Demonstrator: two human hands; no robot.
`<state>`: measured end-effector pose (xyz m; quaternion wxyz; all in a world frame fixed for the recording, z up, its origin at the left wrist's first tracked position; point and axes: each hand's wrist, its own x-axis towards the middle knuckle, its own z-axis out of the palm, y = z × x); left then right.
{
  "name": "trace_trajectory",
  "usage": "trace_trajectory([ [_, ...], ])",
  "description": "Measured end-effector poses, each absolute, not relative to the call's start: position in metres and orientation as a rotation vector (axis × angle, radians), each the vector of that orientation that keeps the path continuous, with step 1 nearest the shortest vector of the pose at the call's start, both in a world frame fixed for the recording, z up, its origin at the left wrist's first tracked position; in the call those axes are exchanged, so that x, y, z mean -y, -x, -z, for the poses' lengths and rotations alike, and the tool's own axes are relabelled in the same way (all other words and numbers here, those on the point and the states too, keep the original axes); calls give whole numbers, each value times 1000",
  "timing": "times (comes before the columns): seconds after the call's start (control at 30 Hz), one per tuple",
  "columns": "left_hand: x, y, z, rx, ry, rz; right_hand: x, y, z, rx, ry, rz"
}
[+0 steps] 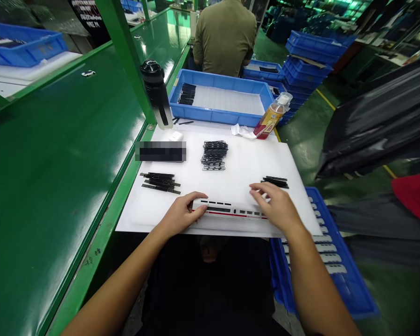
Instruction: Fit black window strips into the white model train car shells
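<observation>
The white train shell (231, 210), the landmark here, lies lengthwise near the close edge of a white board (252, 163), windows and red stripe facing the worker. At its left end, the left hand (184, 212) grasps it, forefinger along the top, thumb against the near side; a firm but light pinch at the end is probably best, since it steadies the part and spares the printed side. Over its right end stands the right hand (278, 203), thumb and forefinger parted with nothing visible between them; whether the hand's underside touches the shell cannot be told. With the right fingertips free, good practice would let the left hand bear the steadying and leave the right for fine placing. Just beyond the shell's right end lie thin black strips (275, 182); beyond its left end, a second group of dark strips (161, 182). Such slender pieces are likely best lifted singly, by their edges. Farther beyond the shell's middle is a heap of black frame-like pieces (215, 155), which may snag if pulled sideways. Farthest past it stands a blue tray (217, 113).
</observation>
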<state>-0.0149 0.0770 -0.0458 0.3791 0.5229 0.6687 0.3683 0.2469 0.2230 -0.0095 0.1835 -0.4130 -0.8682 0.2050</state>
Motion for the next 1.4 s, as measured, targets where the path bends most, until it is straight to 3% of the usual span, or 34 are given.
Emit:
trace_trajectory([
  [0.23, -75, 14, 48, -1678, -1329, -963, -291, -302, 23, 2420, 1562, -255],
  [0.73, -76, 15, 51, -1706, -1338, -915, -309, -307, 42, 2515, 1312, -335],
  [0.9, -75, 15, 49, -1694, -1309, -938, -279, -295, 19, 2387, 1265, -335],
  [1.17, -79, 16, 50, -1524, -1149, -1085, -176, -222, -6, 2314, 888, -925],
  [1.4, -79, 16, 50, -1510, -1156, -1114, -157, -191, 5, 2327, 787, -864],
])
